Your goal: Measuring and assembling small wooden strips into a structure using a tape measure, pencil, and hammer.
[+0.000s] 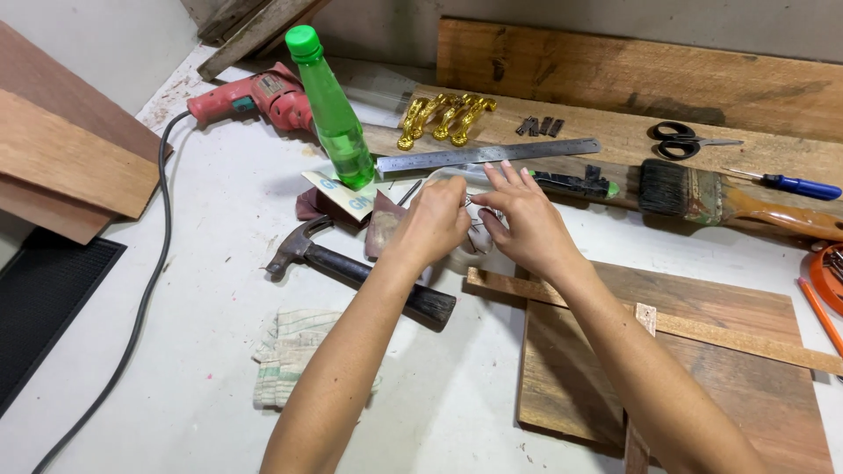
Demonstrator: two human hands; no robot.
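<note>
My left hand [432,224] and my right hand [525,221] meet over the middle of the white table, fingers pinched together on a small clear plastic bag [474,230] with tiny dark pieces inside. The bag is mostly hidden behind my hands. Just beyond them lies a steel ruler [488,154], and a claw hammer [360,269] rests under my left forearm. Sheets of sandpaper [351,202] lie to the left of my hands.
A green plastic bottle [334,110] and red drill [255,98] stand at the back left. Gold handles [443,117], scissors [685,140], a paintbrush [720,197] and a blue screwdriver [790,184] lie on planks. A wooden board [729,351] with thin strips sits at right, a cloth [294,351] at left.
</note>
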